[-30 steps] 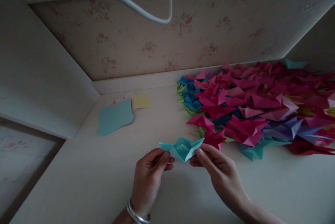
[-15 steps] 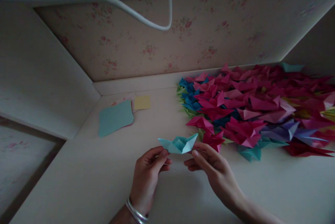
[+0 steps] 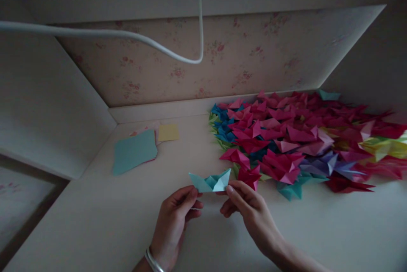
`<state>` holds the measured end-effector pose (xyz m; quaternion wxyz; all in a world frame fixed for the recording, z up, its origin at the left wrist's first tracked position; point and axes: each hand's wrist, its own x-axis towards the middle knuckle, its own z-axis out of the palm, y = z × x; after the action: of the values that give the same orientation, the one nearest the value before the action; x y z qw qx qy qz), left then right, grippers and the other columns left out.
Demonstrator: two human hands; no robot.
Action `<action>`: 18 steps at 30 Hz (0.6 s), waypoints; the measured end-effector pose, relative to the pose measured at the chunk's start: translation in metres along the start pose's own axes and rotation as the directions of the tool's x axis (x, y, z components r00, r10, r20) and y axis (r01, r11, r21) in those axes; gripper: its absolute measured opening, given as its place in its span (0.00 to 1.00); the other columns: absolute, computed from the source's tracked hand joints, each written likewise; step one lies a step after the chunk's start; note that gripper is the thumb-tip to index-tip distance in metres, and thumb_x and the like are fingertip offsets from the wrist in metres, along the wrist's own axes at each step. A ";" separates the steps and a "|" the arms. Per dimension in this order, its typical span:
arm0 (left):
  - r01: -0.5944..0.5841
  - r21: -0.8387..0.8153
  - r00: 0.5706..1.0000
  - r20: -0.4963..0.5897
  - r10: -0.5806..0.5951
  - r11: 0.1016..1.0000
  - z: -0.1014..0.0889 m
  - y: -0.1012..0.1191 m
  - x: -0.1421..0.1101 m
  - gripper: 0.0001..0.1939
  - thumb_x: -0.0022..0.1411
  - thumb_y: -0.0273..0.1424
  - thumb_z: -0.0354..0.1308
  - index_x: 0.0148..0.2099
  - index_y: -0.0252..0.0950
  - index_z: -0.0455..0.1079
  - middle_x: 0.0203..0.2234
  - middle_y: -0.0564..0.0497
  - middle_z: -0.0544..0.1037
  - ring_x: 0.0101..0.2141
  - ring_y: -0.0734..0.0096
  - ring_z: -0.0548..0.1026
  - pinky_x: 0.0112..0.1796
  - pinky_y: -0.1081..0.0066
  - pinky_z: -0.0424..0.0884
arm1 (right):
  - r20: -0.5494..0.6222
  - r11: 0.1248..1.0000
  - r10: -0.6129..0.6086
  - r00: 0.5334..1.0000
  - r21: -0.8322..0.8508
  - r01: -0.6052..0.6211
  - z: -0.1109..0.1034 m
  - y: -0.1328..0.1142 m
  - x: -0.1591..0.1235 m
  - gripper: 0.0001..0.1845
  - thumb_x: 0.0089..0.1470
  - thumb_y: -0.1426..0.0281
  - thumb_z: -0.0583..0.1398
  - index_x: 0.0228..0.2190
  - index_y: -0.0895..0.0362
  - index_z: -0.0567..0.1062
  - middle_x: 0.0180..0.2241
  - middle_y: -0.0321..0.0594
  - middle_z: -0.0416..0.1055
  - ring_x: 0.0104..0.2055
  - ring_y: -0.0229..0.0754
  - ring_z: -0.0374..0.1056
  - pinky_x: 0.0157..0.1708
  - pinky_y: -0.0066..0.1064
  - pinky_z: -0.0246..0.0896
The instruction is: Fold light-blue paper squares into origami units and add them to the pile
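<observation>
So, from the head view: both hands are pinching one light-blue paper boat (image 3: 208, 184), and it's sitting right between them, pretty much level. The left hand (image 3: 173, 221) is gripping the boat's left end low down, thumb on the near side, while that pointed tip is poking up and out past the fingers. The right hand (image 3: 251, 212) is doing the same at the other end, thumb and forefinger closing on the lower right corner, with the right tip rising above them. The boat's folded middle is showing uncovered between the two grips. Can't tell if its underside is touching the white tabletop (image 3: 203, 246).

Just beyond the right hand, a big heap of folded paper boats (image 3: 282, 136) is spreading out, mostly pinks, plus blue, green, purple and yellow. Over on the left, a light-blue paper stack (image 3: 135, 152) is lying near a yellow paper square (image 3: 168, 132). A silver bracelet (image 3: 153, 260) is circling the left wrist.
</observation>
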<state>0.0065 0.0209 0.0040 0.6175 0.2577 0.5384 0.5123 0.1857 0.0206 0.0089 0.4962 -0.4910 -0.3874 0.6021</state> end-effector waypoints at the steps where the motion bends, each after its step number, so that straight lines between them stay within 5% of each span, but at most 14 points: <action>1: -0.003 0.007 1.000 0.005 0.003 1.000 0.000 0.000 0.000 0.08 0.50 0.33 0.73 0.33 0.35 0.82 0.27 0.50 0.83 0.24 0.73 0.79 0.24 0.79 0.74 | -0.005 1.000 -0.002 1.000 -0.007 0.002 0.000 0.000 0.000 0.21 0.54 0.53 0.65 0.35 0.60 0.78 0.20 0.39 0.77 0.23 0.41 0.74 0.26 0.29 0.68; 11: -0.037 0.032 0.999 -0.006 0.038 0.999 0.000 0.002 -0.001 0.12 0.51 0.36 0.71 0.35 0.33 0.81 0.29 0.48 0.82 0.24 0.70 0.79 0.23 0.76 0.75 | -0.048 0.999 -0.023 0.999 0.023 0.025 -0.003 0.005 0.001 0.18 0.55 0.56 0.65 0.31 0.60 0.78 0.27 0.43 0.79 0.22 0.39 0.72 0.24 0.28 0.67; 18: -0.043 0.016 0.999 0.011 0.043 0.999 -0.003 0.003 0.000 0.16 0.50 0.42 0.71 0.33 0.34 0.80 0.30 0.49 0.80 0.23 0.71 0.77 0.21 0.75 0.73 | -0.101 0.978 -0.209 0.973 -0.034 0.206 -0.014 0.007 -0.002 0.15 0.58 0.58 0.64 0.34 0.58 0.76 0.21 0.38 0.77 0.24 0.41 0.73 0.26 0.29 0.68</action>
<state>0.0025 0.0212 0.0054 0.6070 0.2769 0.5335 0.5199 0.1984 0.0169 -0.0002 0.5702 -0.4845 -0.4173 0.5158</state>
